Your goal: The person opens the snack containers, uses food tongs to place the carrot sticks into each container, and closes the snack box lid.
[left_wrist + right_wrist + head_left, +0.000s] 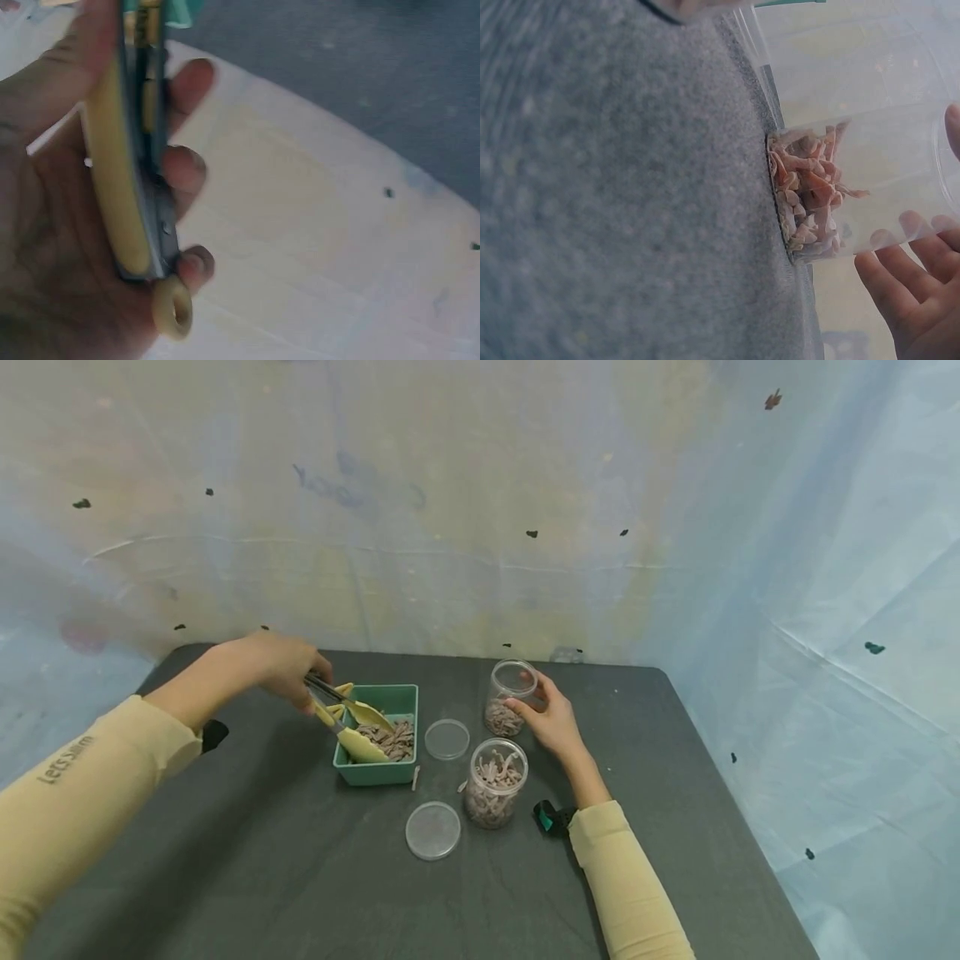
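Note:
My left hand (279, 667) grips a pair of tongs (120, 172) with yellow handles and yellow tips. The tips stand spread apart inside a green rectangular tub (375, 774), over pinkish-brown strips (397, 739) lying in it. Whether the tips pinch any strips, I cannot tell. With thumb and fingers curled round its side, my right hand (557, 720) holds a clear jar (900, 172) upright on the table. Strips fill the bottom part of this jar. Nearer to me stands a second clear jar (491, 797), open and filled almost to its rim with the same strips.
Two clear round lids lie flat on the dark table (315, 877): a far lid (447, 739) beside the tub and a near lid (432, 832) beside the fuller jar. A loose strip (416, 778) lies by the tub. Plastic sheeting (450, 527) hangs behind the table.

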Available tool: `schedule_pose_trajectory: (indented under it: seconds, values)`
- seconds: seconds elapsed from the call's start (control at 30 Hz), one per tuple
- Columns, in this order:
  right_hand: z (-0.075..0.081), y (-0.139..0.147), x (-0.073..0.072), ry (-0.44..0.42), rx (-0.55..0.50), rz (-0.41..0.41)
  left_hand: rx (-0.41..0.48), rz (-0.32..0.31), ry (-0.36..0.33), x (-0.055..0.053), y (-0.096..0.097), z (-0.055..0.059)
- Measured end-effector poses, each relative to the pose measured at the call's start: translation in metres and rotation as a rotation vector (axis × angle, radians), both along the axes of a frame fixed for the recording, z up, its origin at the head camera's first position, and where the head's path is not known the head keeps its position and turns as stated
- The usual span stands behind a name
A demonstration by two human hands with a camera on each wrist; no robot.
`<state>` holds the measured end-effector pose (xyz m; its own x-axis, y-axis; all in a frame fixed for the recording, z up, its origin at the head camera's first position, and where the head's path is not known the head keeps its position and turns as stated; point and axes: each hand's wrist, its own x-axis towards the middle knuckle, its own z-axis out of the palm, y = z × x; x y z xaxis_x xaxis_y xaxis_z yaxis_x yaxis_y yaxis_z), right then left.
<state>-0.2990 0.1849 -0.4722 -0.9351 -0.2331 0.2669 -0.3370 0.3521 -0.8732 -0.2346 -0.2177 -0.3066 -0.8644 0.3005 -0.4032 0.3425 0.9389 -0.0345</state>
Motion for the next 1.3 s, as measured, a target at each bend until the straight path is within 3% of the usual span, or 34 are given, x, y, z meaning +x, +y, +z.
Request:
schedule_pose_trajectory:
  seconds: [0.23,0.67,0.97,1.3]
  values:
    - [-0.001,0.001,0.002,-0.015,0.004,0.002,0.014,-0.066,0.016,-0.001,-0.009,-0.010]
    - [-0.003,0.000,0.000,-0.012,0.001,-0.005,0.040,-0.166,0.136,0.007,-0.015,-0.010]
    - [-0.005,0.000,-0.002,-0.022,-0.006,-0.006,0.104,-0.103,0.152,0.013,-0.027,-0.014]
    - [-0.004,-0.001,-0.001,-0.020,-0.001,-0.014,0.250,0.000,0.167,0.020,-0.046,-0.028]
